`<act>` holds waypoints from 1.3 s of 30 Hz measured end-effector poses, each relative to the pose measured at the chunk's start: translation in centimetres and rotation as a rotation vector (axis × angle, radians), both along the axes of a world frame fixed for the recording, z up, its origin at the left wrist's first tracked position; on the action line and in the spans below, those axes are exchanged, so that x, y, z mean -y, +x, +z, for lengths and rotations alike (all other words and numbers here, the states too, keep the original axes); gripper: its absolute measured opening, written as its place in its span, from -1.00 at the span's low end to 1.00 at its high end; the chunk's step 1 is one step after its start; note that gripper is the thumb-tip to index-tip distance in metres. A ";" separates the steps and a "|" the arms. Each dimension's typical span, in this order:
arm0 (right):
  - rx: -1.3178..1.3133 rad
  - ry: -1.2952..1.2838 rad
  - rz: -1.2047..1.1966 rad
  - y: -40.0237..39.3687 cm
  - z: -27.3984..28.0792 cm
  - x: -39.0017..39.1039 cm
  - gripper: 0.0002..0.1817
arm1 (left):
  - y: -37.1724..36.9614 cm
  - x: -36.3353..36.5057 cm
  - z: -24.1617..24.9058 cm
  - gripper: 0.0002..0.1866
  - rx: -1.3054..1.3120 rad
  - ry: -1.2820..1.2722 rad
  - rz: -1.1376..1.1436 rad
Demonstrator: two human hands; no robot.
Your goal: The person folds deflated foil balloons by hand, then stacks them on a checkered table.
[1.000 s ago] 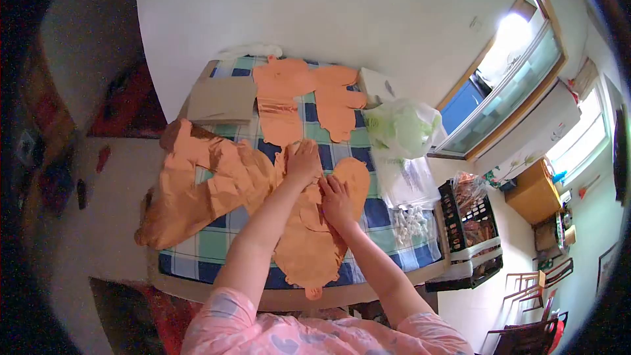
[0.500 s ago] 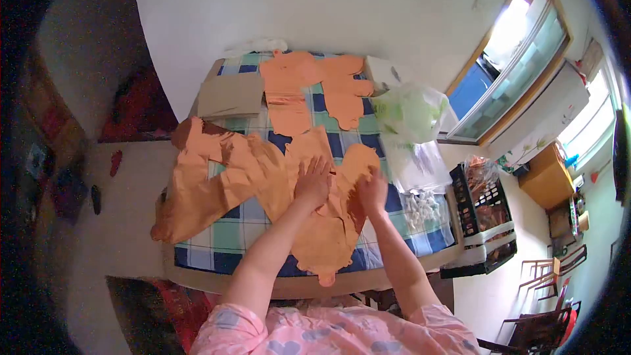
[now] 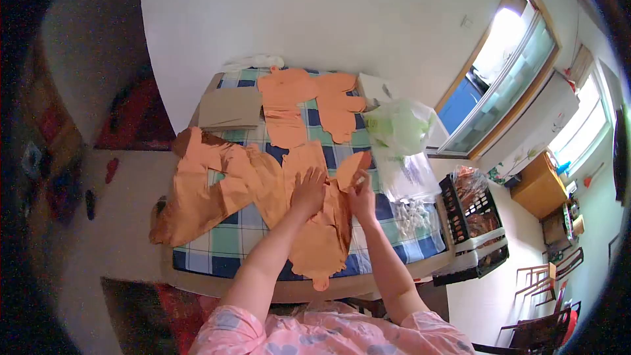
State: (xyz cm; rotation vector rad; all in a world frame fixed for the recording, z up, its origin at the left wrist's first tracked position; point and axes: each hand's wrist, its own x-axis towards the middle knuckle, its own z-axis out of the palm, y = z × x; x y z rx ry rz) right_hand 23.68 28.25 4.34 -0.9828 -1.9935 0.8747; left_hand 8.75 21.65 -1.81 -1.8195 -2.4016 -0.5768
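Note:
A scalloped orange cut-out sheet (image 3: 319, 246), like thin paper or foil, lies folded and creased on the table before me. My left hand (image 3: 309, 192) presses flat on its middle, fingers stretched out. At the right side, my right hand (image 3: 361, 196) pinches the edge of the sheet's rounded flap, which is partly lifted and curls over. Left of my hands spreads a larger crumpled orange sheet (image 3: 217, 190). Farther back lie two more orange cut-outs, a long one (image 3: 286, 108) and a lobed one (image 3: 337, 106).
The table wears a blue-green checked cloth (image 3: 223, 233). A flat cardboard piece (image 3: 230, 108) lies at back left. Along the right are a green-white plastic bag (image 3: 401, 125), clear plastic sleeves (image 3: 411, 177) and white crumpled strips (image 3: 414, 220). Beside the table stands a black crate (image 3: 470, 204).
My right hand has drawn slightly left and up, bending the flap's edge inward. My left hand stays pressed on the sheet. The view has tilted slightly upward.

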 end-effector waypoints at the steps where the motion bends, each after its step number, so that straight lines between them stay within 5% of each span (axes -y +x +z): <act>1: -0.121 0.049 0.079 -0.9 0.7 0.8 -0.51 | 0.0 0.0 -0.3 -0.48 -0.037 -0.001 0.006; 2: -0.286 -0.086 0.199 -1.6 1.5 1.0 -0.52 | 0.0 -0.2 -0.7 -0.48 -0.075 -0.002 0.013; 4: -0.615 -0.365 0.437 -2.6 2.5 1.3 -0.53 | -0.3 -0.7 -2.0 -0.47 1.265 0.314 -0.001; 6: -0.235 -0.012 0.098 -1.8 -1.1 -1.3 -0.57 | -0.8 -1.4 -2.9 -0.45 2.602 0.642 -0.018; 8: 0.279 0.172 -0.060 -0.6 -4.4 -2.5 -0.60 | -0.5 -0.9 -3.1 -0.49 1.830 0.514 -0.044; 9: 0.295 0.274 -0.001 -0.4 -5.0 -2.1 -0.58 | -0.5 -0.7 -3.2 -0.50 1.443 0.447 -0.051; 13: 0.482 0.419 0.203 -0.6 -5.5 0.6 -0.51 | -1.4 -3.5 -9.2 -0.52 0.662 0.309 -0.125; 16: 0.519 0.455 0.279 -0.9 -3.2 2.4 -0.46 | -1.6 -4.5 -9.5 -0.55 0.877 0.567 -0.126; 18: 0.500 0.487 0.289 -0.9 -3.9 2.0 -0.47 | -1.1 -2.0 -4.6 -0.55 0.331 0.421 0.035; 21: 0.461 0.494 0.294 -0.6 -4.3 2.2 -0.48 | -0.7 -1.6 -4.2 -0.56 0.231 0.251 0.005; 24: 0.469 0.515 0.292 -0.6 -4.8 2.1 -0.49 | -0.4 -0.3 -1.7 -0.54 0.507 0.255 0.101; 26: 0.479 0.534 0.289 -0.7 -5.2 1.8 -0.49 | -2.8 -2.8 -1.8 -0.54 1.014 0.469 -0.097; 28: 0.482 0.542 0.289 -0.8 -5.5 1.7 -0.49 | -5.7 -3.7 -0.1 -0.57 1.132 0.513 -0.041; 32: 0.521 0.485 0.302 -0.7 -3.8 2.5 -0.49 | -7.9 -1.8 3.9 -0.70 0.508 0.758 0.436; 35: 0.571 0.470 0.299 -0.9 -3.7 2.5 -0.49 | -2.6 2.9 4.8 -0.77 0.389 0.599 0.098; 37: 0.562 0.475 0.298 -0.8 -4.6 1.9 -0.48 | 0.6 5.6 4.6 -0.69 0.111 0.264 -0.147; 39: 0.467 0.511 0.298 -0.7 -6.0 1.5 -0.51 | 2.9 6.5 2.1 -0.58 0.129 0.183 -0.146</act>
